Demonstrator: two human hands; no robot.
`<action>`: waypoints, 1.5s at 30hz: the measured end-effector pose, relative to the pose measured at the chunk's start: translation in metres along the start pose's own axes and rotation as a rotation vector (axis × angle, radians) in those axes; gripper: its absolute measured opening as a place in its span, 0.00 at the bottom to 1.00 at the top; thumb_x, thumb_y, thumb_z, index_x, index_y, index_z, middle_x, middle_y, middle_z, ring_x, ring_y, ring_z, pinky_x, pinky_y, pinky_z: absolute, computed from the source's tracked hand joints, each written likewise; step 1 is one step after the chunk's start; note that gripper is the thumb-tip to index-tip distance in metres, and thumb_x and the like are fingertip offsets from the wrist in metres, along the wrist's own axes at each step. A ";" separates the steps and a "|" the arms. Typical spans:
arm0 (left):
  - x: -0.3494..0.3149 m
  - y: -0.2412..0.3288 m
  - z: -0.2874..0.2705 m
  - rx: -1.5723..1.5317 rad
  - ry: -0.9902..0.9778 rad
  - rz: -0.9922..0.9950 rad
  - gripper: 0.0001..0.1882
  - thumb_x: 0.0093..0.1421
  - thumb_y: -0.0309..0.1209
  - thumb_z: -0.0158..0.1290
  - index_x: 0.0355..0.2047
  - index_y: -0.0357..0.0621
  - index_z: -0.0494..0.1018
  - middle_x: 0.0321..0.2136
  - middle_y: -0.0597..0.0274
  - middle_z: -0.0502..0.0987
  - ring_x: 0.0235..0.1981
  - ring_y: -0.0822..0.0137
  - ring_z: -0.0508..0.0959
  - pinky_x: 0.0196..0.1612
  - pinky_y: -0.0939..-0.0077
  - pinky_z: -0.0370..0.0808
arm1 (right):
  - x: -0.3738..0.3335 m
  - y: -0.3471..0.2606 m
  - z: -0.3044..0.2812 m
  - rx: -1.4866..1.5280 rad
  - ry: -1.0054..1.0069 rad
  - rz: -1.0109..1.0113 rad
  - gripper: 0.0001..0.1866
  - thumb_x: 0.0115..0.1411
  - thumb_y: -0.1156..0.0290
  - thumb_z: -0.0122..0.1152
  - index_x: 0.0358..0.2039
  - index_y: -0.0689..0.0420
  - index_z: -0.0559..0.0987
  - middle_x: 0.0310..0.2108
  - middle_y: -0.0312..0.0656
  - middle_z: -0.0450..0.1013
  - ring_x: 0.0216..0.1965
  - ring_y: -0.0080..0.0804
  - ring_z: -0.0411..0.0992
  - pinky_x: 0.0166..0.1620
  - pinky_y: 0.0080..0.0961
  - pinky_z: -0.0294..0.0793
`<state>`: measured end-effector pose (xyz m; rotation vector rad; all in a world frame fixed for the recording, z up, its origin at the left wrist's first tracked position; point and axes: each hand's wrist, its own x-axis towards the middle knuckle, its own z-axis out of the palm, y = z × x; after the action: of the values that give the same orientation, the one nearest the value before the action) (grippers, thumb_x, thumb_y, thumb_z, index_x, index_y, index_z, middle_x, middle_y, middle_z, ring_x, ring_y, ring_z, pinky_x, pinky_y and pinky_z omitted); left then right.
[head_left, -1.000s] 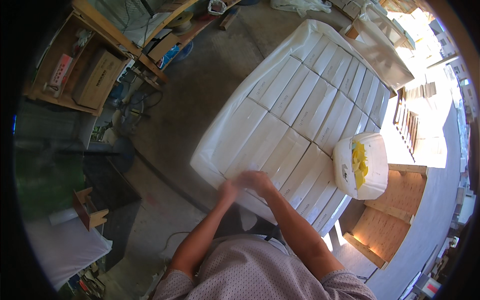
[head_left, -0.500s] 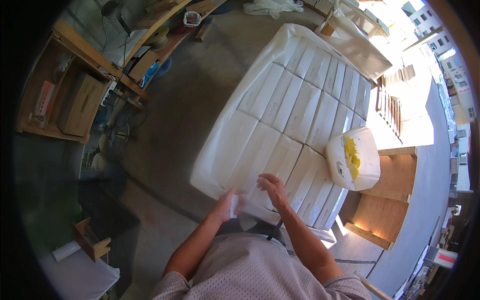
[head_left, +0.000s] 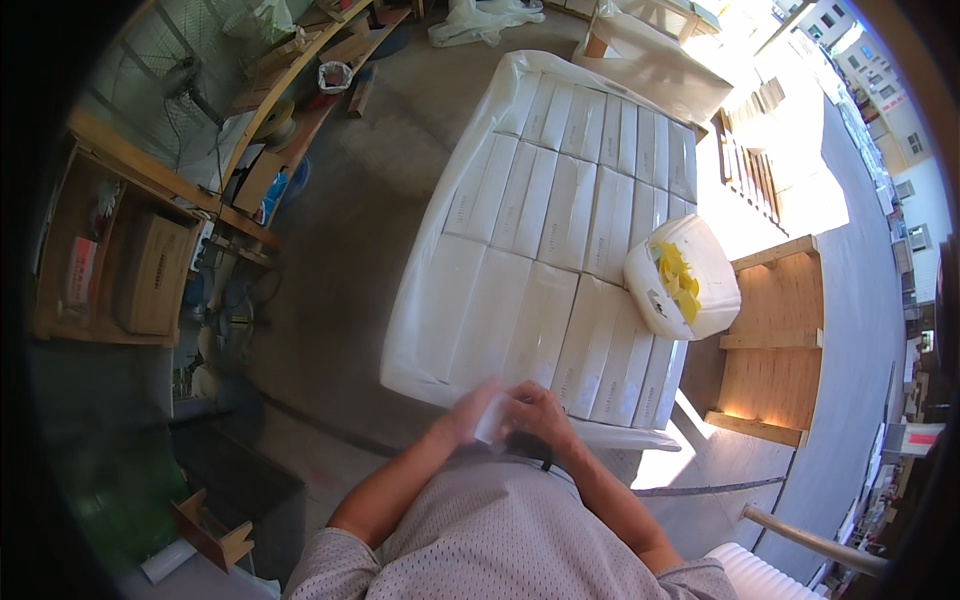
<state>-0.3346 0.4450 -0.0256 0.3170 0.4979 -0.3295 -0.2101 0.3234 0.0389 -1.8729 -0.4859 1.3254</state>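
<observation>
A small white piece point(head_left: 493, 420) is pinched between left hand point(head_left: 468, 412) and right hand point(head_left: 537, 408) – fingers curled shut on it, just by the white boxes point(head_left: 560, 230).

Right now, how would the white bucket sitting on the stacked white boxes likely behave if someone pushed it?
The white bucket would probably slide easily, since it rests on smooth plastic wrap. Holding only yellow pieces, it looks light. Standing near the stack's edge, it could tip off.

Workshop/packing yard, concrete floor point(head_left: 350, 230), wood shelving point(head_left: 130, 200), timber pallets point(head_left: 775, 340), rows of white boxes point(head_left: 560, 230)
</observation>
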 end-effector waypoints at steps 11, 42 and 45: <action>0.030 -0.025 0.041 0.078 0.057 0.056 0.27 0.70 0.52 0.34 0.44 0.42 0.71 0.30 0.53 0.77 0.19 0.62 0.73 0.17 0.73 0.66 | -0.023 0.037 -0.045 0.050 0.154 -0.129 0.16 0.62 0.64 0.58 0.41 0.64 0.81 0.34 0.46 0.78 0.36 0.32 0.76 0.41 0.28 0.73; 0.059 -0.061 0.118 0.491 0.462 0.286 0.13 0.65 0.42 0.53 0.41 0.47 0.74 0.25 0.71 0.75 0.21 0.78 0.71 0.16 0.83 0.64 | -0.048 0.082 -0.129 0.703 -0.118 -0.071 0.12 0.60 0.65 0.63 0.36 0.64 0.80 0.29 0.40 0.75 0.32 0.28 0.72 0.38 0.24 0.71; 0.052 -0.053 0.115 0.527 0.487 0.275 0.13 0.64 0.43 0.54 0.40 0.48 0.74 0.26 0.72 0.75 0.22 0.78 0.72 0.17 0.81 0.65 | -0.045 0.075 -0.120 0.706 -0.106 -0.062 0.12 0.60 0.66 0.63 0.35 0.63 0.80 0.29 0.40 0.75 0.31 0.28 0.72 0.38 0.24 0.71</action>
<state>-0.2643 0.3427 0.0321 0.9828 0.8327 -0.1055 -0.1266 0.2012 0.0274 -1.2005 -0.0948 1.3323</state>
